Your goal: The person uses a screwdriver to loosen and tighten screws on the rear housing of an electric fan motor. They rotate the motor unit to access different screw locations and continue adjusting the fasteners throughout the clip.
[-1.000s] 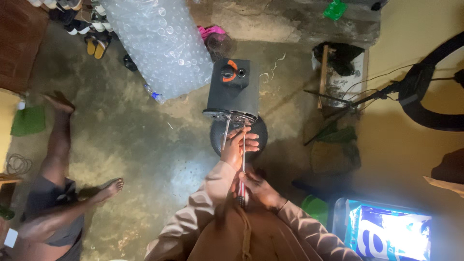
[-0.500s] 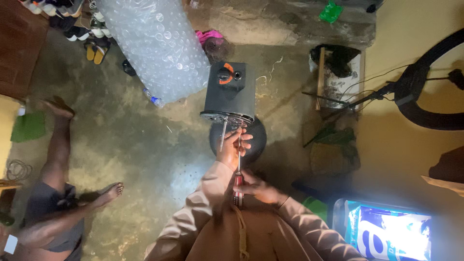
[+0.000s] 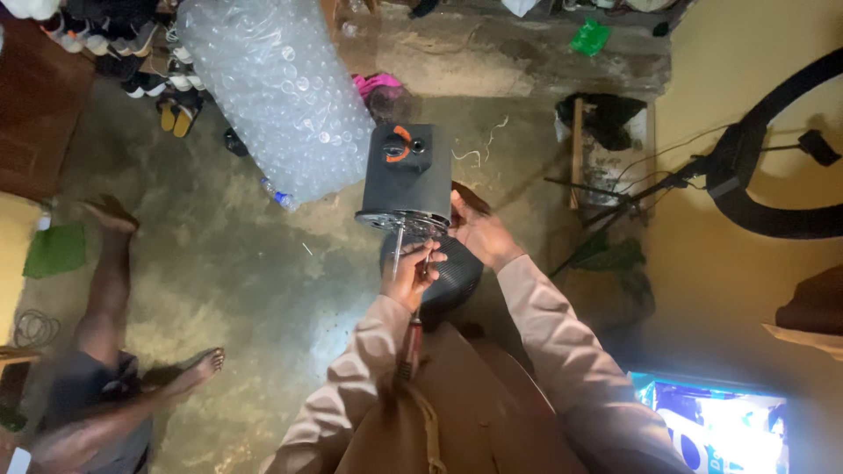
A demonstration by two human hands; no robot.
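Green cloth (image 3: 54,250): it is seen flat on the floor at the far left, near a wall.
Other person (image 3: 97,386): bare legs and feet are seen low on the left, well apart from the work; one foot (image 3: 195,364) is set on the grey floor (image 3: 237,290).
Shoes (image 3: 132,53): a heap of them is seen at the top left, with a pair of yellow sandals (image 3: 176,114) just below.
Bag of bottles (image 3: 277,96): a big clear bag full of empty bottles is laid on the floor, just left of the black box.
Black box (image 3: 406,174): it is a dark box with an orange knob on top and a shiny metal rim below. It is held up in the middle, over a round black grille (image 3: 457,276).
Metal rod (image 3: 398,248): it is seen sticking down from the rim of the box.
Left hand (image 3: 411,274): the fingers are closed around the metal rod, just under the box.
Screwdriver (image 3: 411,347): a thin tool with a red handle is seen below the left hand, by the sleeve.
Right hand (image 3: 479,230): it is pressed on the right lower edge of the box, fingers curled on the rim.
Wooden stand (image 3: 606,149): it is seen right of the box, with dark cloth on it.
Black ring (image 3: 773,140): a big dark hoop on a pole is seen by the yellow wall at the right.
Bright screen (image 3: 711,426): it is lit blue and white at the bottom right.
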